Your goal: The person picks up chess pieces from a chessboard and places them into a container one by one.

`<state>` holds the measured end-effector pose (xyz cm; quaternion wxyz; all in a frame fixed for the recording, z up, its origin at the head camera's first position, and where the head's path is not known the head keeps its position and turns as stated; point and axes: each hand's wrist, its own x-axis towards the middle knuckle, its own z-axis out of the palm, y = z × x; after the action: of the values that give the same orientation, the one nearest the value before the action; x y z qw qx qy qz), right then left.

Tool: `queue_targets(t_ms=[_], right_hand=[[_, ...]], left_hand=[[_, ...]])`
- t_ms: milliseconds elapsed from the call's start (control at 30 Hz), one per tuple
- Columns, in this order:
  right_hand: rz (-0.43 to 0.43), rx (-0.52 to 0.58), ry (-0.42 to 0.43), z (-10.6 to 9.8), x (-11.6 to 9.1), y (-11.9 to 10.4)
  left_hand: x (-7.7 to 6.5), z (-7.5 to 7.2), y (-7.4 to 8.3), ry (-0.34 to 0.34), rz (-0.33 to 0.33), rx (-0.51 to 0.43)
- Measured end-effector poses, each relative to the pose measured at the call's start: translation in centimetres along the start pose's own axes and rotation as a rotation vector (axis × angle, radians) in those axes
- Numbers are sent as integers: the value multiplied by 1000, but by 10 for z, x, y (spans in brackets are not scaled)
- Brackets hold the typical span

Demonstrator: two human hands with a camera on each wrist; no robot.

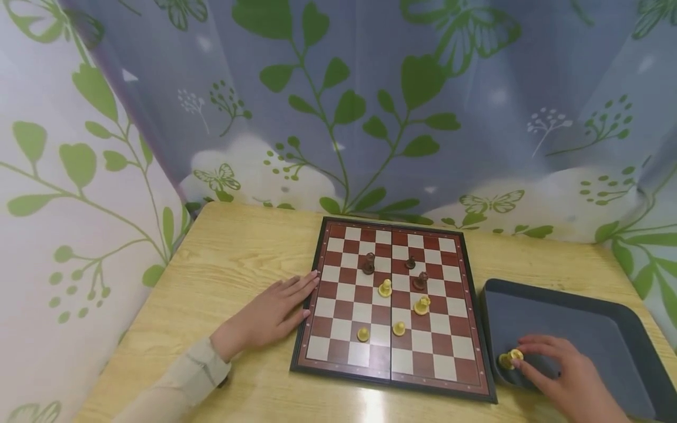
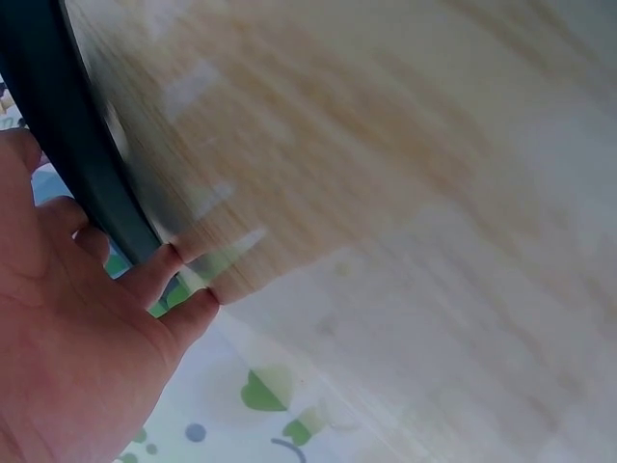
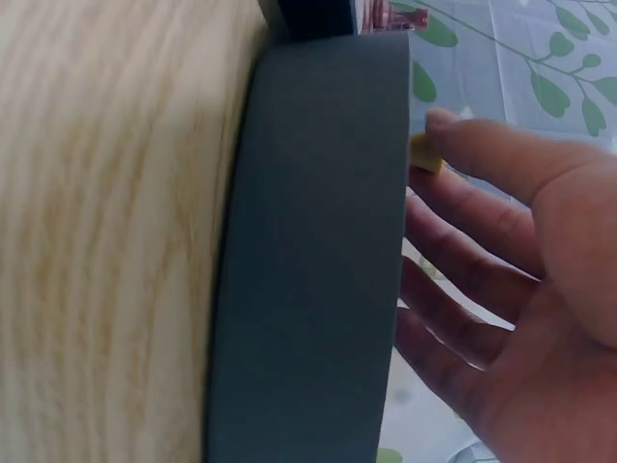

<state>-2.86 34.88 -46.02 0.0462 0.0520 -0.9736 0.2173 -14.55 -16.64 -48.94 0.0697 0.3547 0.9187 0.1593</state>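
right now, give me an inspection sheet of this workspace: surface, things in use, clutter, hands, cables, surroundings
surface: wood-grain table
things in use: checkered board with four yellow pieces and three dark pieces standing on it; dark gray tray to its right
clutter: small dark thing by the left sleeve, too hidden to identify
left hand: rests at the board's left edge, fingers extended
right hand: pinches another yellow piece at the tray's left side
cables: nothing seen
surroundings: fabric printed with leaves and butterflies behind the table
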Motion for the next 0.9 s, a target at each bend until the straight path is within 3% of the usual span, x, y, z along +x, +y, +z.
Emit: queue_targets(t_ms=[167,367,667,733,900], right_hand=[[45,-9,-112,1,-5,4],[-53,-18,-63,6,-10,8],[63,-15,-276,-1,-4,7],[66,-21,-261,-1,-4,8],[-1,-34,-99,0,-4,12]], left_hand=[[-1,3,-1,3,1,-6],[-3,1,-3,15,4,4],[-2,2,-3,13,5,-3],[-2,2,-2,16,4,-2],[1,1,-1,21,1,8]])
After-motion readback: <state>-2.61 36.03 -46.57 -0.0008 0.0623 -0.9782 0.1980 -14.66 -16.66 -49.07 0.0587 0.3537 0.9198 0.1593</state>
